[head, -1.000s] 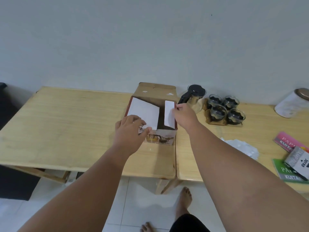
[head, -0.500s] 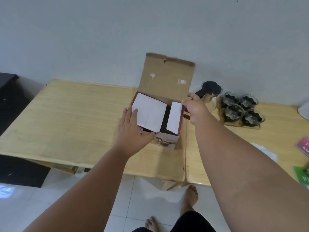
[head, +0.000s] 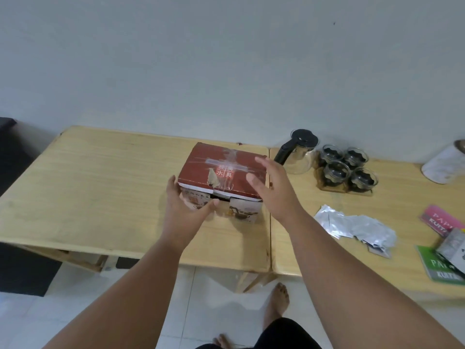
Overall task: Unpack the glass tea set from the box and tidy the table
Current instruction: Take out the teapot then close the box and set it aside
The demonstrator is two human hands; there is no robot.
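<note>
The red tea set box (head: pixel 221 172) sits on the left wooden table (head: pixel 100 177) with its lid folded down. My left hand (head: pixel 185 206) is against the box's front left corner, thumb across the front face. Over the box's right side hovers my right hand (head: pixel 269 187), fingers spread, holding nothing. To the right stands the glass teapot (head: pixel 298 153) with a black lid and handle. Beside it, several glass cups (head: pixel 346 170) rest on a small wooden tray (head: pixel 334 188).
Crumpled white wrapping (head: pixel 357 226) lies on the right table (head: pixel 402 197). Pink and green booklets (head: pixel 442 268) and a small carton lie at the right edge. A white canister (head: pixel 445 165) stands far right. My bare feet show on the tiled floor below.
The raised brown lid has come down over the white inner flaps, so the box is now closed. My right hand let go of the flap and moved over the lid.
</note>
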